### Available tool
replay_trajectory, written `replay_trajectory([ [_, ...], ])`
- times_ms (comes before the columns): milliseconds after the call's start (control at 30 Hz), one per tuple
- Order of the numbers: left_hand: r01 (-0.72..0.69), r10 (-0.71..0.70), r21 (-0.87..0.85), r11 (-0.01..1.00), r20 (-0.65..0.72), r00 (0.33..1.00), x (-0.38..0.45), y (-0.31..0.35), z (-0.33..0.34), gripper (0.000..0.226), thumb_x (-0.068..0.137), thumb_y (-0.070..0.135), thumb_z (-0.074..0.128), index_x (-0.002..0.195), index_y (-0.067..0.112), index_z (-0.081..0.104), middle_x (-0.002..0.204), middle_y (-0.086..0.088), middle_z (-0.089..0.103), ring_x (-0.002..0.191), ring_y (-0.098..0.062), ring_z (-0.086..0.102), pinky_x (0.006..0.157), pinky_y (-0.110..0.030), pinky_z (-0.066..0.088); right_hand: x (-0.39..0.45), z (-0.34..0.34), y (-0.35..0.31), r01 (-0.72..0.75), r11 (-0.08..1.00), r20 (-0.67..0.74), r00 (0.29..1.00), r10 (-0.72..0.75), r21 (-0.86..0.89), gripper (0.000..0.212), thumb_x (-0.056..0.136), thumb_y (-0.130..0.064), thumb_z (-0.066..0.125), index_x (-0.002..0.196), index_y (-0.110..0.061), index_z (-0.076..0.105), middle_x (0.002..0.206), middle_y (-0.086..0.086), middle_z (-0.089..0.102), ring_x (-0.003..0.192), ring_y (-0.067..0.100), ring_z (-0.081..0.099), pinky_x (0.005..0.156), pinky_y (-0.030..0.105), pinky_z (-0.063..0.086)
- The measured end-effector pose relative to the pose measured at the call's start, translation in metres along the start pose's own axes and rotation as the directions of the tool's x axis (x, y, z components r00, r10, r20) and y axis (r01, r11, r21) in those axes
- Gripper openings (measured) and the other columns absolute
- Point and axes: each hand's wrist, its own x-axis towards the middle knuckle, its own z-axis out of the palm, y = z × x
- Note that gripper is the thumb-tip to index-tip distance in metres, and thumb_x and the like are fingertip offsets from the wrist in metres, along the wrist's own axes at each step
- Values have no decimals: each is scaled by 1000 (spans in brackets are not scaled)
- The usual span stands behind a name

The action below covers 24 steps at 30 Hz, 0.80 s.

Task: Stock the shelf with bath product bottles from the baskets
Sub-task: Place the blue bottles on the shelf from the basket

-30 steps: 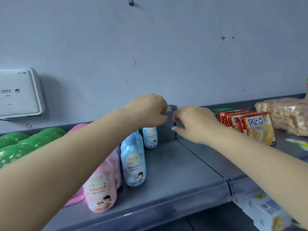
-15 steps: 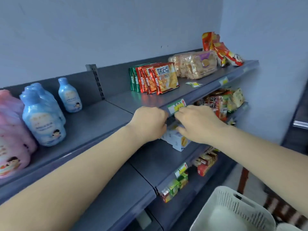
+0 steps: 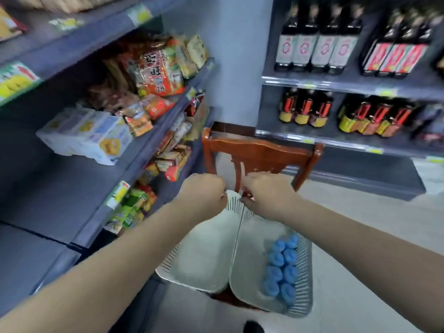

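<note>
Room: shop aisle with grey shelves (image 3: 72,188) on the left and ahead, pale floor underfoot.
Left hand (image 3: 201,195): knuckles up, fingers curled at the far rim of the left basket (image 3: 204,260); whether it actually grips the rim, I cannot tell.
Right hand (image 3: 269,193): fingers curled too, over the far rim of the right basket (image 3: 247,260), just beside the left hand; its grip is hidden as well.
Baskets: two white slatted ones side by side, touching, on a wooden chair (image 3: 262,155).
Bottles (image 3: 281,267): blue-capped, upright in a cluster along the right side of the right basket.
Left shelves: snack packets (image 3: 158,73) and pale boxes (image 3: 96,138).
Far shelves: rows of dark sauce bottles (image 3: 319,49).
</note>
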Motion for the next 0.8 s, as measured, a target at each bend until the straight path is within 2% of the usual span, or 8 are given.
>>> replay_trajectory([
  [67,-36,43,-105,994,69,997,14,28,40,31,86,33,40,104,19,61,107,-1,65,104,-25,59,83,-33,46,-22,35,27,-106,993,105,989,100,52,29,91,-37,49,113,-19,54,118,0,57,111,23,54,81,35,45],
  [167,-16,68,-219,976,233,970,30,62,94,28,91,30,47,114,20,60,114,0,63,108,-22,56,91,-32,45,-53,85,62,-243,964,240,947,213,103,33,92,-36,49,120,-19,52,122,-1,56,113,20,53,83,30,43],
  [300,56,81,-312,948,407,910,51,91,157,33,91,26,49,122,19,53,121,-1,59,110,-22,55,92,-33,45,-79,148,100,-391,907,373,874,312,158,29,91,-29,50,116,-14,52,116,2,56,107,23,55,76,29,40],
  [433,105,88,-371,923,469,879,72,110,227,34,90,22,51,123,17,52,122,-1,57,108,-23,56,87,-32,46,-89,214,132,-501,835,428,822,376,228,25,89,-21,50,112,-12,51,111,5,54,101,26,55,72,32,43],
  [633,201,68,-454,868,509,858,111,130,340,46,87,15,52,133,17,46,135,-1,49,118,-21,51,95,-31,42,-79,314,157,-512,828,460,807,371,229,30,88,-13,50,118,-9,47,117,9,51,106,28,51,80,37,45],
  [800,261,55,-483,836,546,836,131,132,413,52,86,10,54,136,16,43,139,-4,46,125,-21,46,102,-34,39,-67,368,173,-473,880,430,805,408,51,37,88,-15,54,123,-10,45,122,8,53,112,28,49,88,35,39],
])
